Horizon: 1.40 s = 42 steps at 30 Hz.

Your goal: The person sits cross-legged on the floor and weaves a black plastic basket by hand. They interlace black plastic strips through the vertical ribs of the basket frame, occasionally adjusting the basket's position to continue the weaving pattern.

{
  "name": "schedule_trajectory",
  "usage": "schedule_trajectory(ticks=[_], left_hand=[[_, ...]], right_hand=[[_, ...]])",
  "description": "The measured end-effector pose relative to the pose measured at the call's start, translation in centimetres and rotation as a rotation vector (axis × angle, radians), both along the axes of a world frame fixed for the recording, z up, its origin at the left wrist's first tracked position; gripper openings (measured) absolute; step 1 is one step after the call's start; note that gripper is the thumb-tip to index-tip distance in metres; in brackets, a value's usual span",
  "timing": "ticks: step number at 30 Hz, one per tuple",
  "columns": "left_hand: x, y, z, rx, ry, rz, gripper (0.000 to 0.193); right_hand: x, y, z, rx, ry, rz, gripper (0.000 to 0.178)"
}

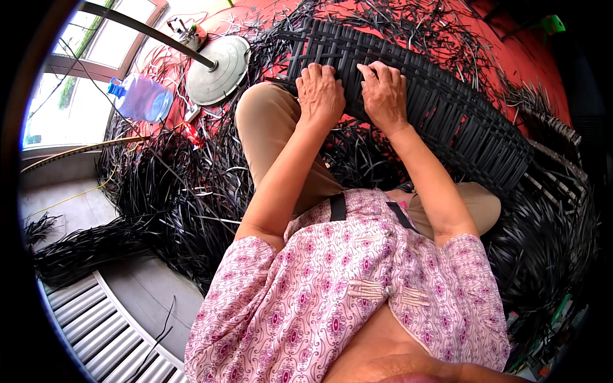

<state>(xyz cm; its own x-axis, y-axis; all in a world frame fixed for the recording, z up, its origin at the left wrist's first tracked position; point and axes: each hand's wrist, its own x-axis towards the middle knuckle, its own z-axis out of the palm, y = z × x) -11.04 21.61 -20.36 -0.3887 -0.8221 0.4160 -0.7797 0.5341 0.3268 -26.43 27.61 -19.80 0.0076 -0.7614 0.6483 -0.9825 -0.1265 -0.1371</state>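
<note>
A long panel woven from flat black strips (440, 105) lies across my lap, slanting from upper left to lower right. At its left part, my left hand (321, 94) is closed, its fingers bent onto the strips near the panel's lower edge. A little to the right, my right hand (385, 97) is closed too, its fingers curled down on the weave with the index finger toward the left hand. Both thumbs are mostly hidden, so which single strip is pinched cannot be seen. Crossing strips at the panel's left end stand with gaps between them.
Loose black strips (172, 172) lie in heaps around my legs and over the red floor (543, 70). At the upper left are a round grey base with a pole (218, 70) and a clear blue water jug (142, 99). A white slatted rack (105, 319) is at lower left.
</note>
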Motion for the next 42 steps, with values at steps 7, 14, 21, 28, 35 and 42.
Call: schedule_trajectory(ticks=[7, 14, 21, 28, 35, 42], left_hand=[[-0.8, -2.2, 0.0, -0.171, 0.039, 0.037, 0.036], [-0.6, -3.1, -0.4, -0.097, 0.159, -0.043, 0.042], [-0.8, -4.4, -0.2, -0.13, 0.155, -0.017, 0.046], [0.2, -4.2, 0.6, -0.086, 0.187, -0.084, 0.041], [-5.5, 3.9, -0.6, -0.191, 0.195, -0.368, 0.044], [-5.9, 4.0, -2.7, -0.218, 0.119, -0.37, 0.051]], right_hand=[[0.5, 0.6, -0.3, -0.012, -0.014, 0.011, 0.034], [0.5, 0.9, -0.7, -0.043, -0.021, 0.011, 0.031], [0.4, 1.3, -0.4, 0.0, 0.025, -0.035, 0.048], [-2.1, 7.0, 1.3, -0.109, -0.202, -0.018, 0.046], [-6.4, 9.2, 1.8, -0.063, -0.189, -0.145, 0.047], [-9.1, 15.5, 0.5, -0.03, -0.129, -0.446, 0.039]])
